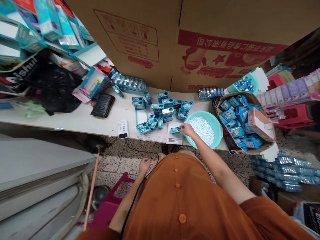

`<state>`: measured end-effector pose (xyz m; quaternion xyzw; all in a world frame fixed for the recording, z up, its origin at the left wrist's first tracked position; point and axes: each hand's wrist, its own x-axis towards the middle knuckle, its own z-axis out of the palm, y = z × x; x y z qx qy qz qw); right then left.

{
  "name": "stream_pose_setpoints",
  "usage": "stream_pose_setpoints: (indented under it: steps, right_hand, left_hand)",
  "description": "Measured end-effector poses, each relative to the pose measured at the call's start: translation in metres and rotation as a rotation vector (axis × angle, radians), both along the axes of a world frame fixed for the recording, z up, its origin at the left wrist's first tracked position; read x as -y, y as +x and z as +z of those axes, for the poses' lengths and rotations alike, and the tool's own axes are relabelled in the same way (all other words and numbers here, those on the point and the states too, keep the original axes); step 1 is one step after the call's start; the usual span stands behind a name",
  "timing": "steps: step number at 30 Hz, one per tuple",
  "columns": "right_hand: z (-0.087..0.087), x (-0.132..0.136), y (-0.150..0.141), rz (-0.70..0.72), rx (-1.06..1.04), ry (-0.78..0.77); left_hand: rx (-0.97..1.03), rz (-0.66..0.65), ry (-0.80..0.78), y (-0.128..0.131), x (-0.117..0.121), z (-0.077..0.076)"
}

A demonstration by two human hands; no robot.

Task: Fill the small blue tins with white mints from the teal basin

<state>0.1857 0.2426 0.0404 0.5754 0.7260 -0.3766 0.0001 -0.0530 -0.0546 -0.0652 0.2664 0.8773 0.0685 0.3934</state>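
Observation:
My right hand is over a small digital scale, its fingertips pinched at the right end of a small blue box lying on the scale. Whether the fingers grip the box or a tiny piece at its dark opening is hidden. Close to the right of the scale stands a turquoise basin full of small white pellets. My left hand hangs low by my lap, below the table edge, fingers curled with nothing visible in them. Several similar blue boxes stand grouped behind the scale.
A carton of blue boxes stands right of the basin, with a smaller turquoise bowl behind. Large cardboard boxes wall off the back. Leftward lie a white power bank with a cable, a black wallet and a black bag.

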Motion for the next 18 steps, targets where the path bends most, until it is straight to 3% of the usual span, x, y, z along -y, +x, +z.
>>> stream_pose_setpoints:
  steps: [18]
  right_hand:
    - [0.002,0.001,0.011,-0.088,-0.097,0.047]
  left_hand:
    - [0.056,0.017,-0.027,-0.006,-0.014,0.003]
